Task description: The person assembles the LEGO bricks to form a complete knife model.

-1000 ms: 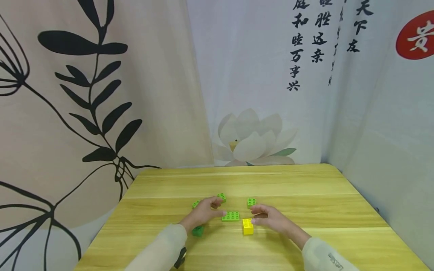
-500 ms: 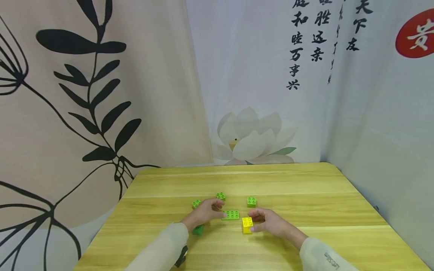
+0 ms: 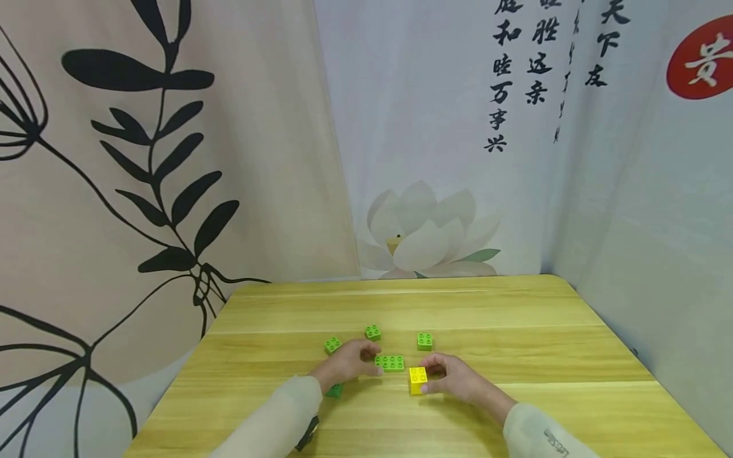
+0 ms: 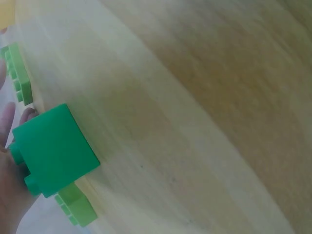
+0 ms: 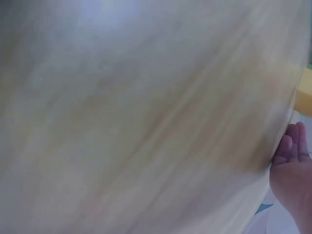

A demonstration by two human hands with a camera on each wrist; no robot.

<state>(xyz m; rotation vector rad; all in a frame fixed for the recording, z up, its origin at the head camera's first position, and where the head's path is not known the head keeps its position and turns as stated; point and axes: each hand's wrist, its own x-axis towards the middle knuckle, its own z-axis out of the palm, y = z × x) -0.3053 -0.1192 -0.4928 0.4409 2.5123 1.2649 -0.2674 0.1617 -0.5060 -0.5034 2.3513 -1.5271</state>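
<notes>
My right hand [image 3: 455,378] is at a yellow brick [image 3: 417,380], its thumb on the near right corner and its bent index finger by the far side, pinching it. In the right wrist view the yellow brick [image 5: 304,92] shows only at the right edge, beyond the fingers. My left hand [image 3: 348,361] is relaxed, its thumb beside the left end of a long light green brick [image 3: 390,363], with nothing held. Under its wrist lies a dark green brick [image 3: 335,390], partly hidden by it; this dark green brick [image 4: 56,151] looms large in the left wrist view.
Small light green bricks lie beyond the hands: one [image 3: 332,345] by the left hand, one [image 3: 373,332] farther back, and one [image 3: 424,341] beyond the right hand. The wooden table [image 3: 504,312] meets a printed curtain [image 3: 286,159] at the back.
My right hand has shifted slightly left and nearer, its thumb and index finger closing at the yellow brick. My left hand has shifted slightly, uncovering more of the small light green brick behind it.
</notes>
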